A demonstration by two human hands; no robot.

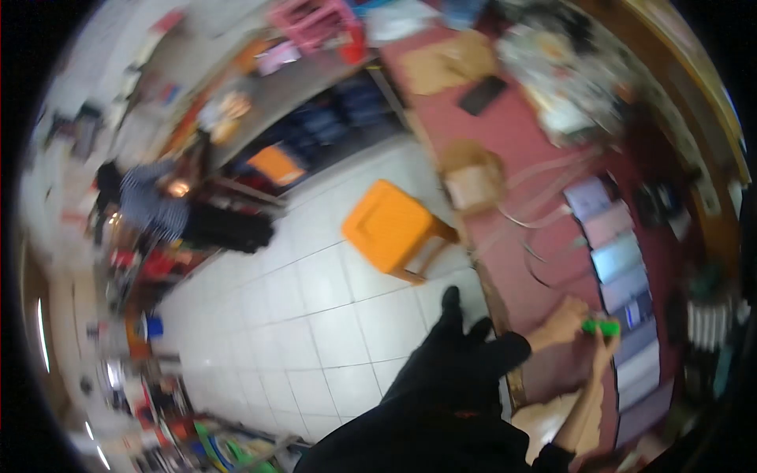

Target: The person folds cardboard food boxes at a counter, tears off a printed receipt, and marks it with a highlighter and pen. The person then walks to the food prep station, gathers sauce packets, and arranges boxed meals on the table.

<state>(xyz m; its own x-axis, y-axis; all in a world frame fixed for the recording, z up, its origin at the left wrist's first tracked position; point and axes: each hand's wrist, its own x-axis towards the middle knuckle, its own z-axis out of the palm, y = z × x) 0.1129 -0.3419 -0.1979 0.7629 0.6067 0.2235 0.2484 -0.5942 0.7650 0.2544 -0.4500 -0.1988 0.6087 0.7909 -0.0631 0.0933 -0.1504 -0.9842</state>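
Observation:
My left hand [563, 322] is closed at one end of a small, bright green oblong object [602, 327]. My right hand [604, 349] pinches the same green object from the other side, its fingers near the middle. Blur hides what kind of object it is. Both hands are above the red table [520, 272], next to a row of several phones or flat phone-like devices. The closest is a dark one with a lit blue patch [637, 312]. A pale blue-screened phone [617, 257] lies further up the row.
An orange stool [389, 225] stands on the tiled floor beside the table. Cables [516, 221], a cardboard box [471, 183], a black phone [482, 95] and plastic bags [564, 75] lie on the table. Across the room, a person in a striped top [150, 201] is at another bench.

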